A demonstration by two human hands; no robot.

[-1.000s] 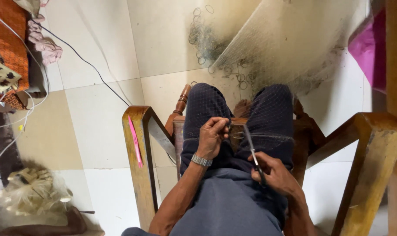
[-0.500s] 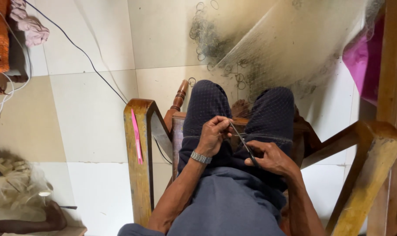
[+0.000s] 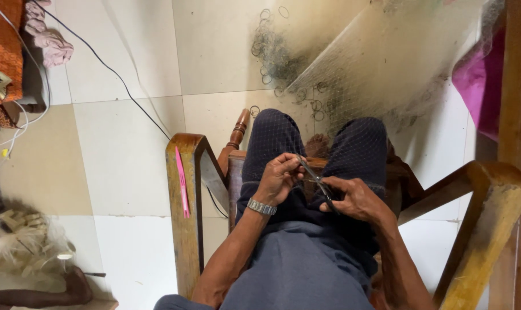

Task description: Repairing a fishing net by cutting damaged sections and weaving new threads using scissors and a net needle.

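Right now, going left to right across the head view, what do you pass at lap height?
Pink pen on the left wooden armrest → left hand with a wristwatch → scissors → right hand → right wooden armrest.

You sit in a wooden chair (image 3: 186,172) on a pale tiled floor (image 3: 123,149). A pink stick (image 3: 182,181) lies along the chair's left armrest. On the floor ahead, fine netting (image 3: 387,63) spreads out with dark rings (image 3: 272,54) beside it. A black cable (image 3: 117,80) crosses the tiles, and a pale fibrous bundle (image 3: 19,241) lies at the left.
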